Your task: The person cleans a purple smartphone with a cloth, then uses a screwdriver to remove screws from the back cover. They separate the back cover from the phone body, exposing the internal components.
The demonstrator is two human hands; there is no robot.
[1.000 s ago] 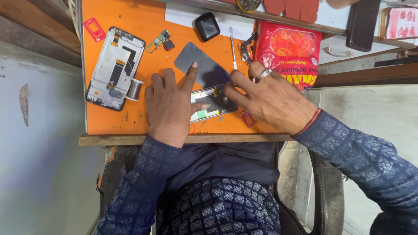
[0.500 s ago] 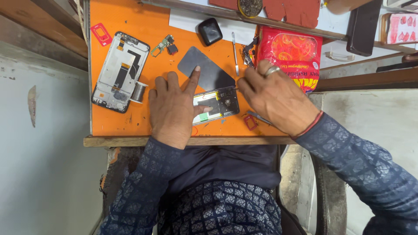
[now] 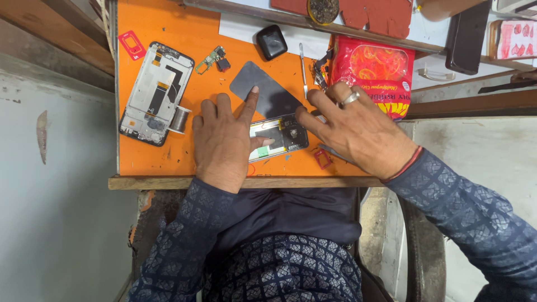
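Note:
An opened phone [image 3: 282, 136] with its insides showing lies on the orange work mat [image 3: 184, 162]. My left hand [image 3: 224, 142] lies flat over its left end and pins it down, thumb across the phone. The index finger reaches onto a flat dark grey panel [image 3: 267, 92] just behind. My right hand [image 3: 361, 131], a ring on one finger, is spread with fingers apart. Its index fingertip touches the phone's right end, and I see nothing held in it.
A second stripped phone frame [image 3: 154, 92] lies at the left with a small wire spool [image 3: 180, 119] beside it. Behind are a small circuit board [image 3: 211, 57], a black case [image 3: 272, 42], a thin metal tool [image 3: 302, 70] and a red snack packet [image 3: 372, 72]. The mat's wooden front edge [image 3: 168, 183] is near me.
My right hand has uncurled and drawn slightly right, leaving more of the phone uncovered. My left hand stays pressed on the phone.

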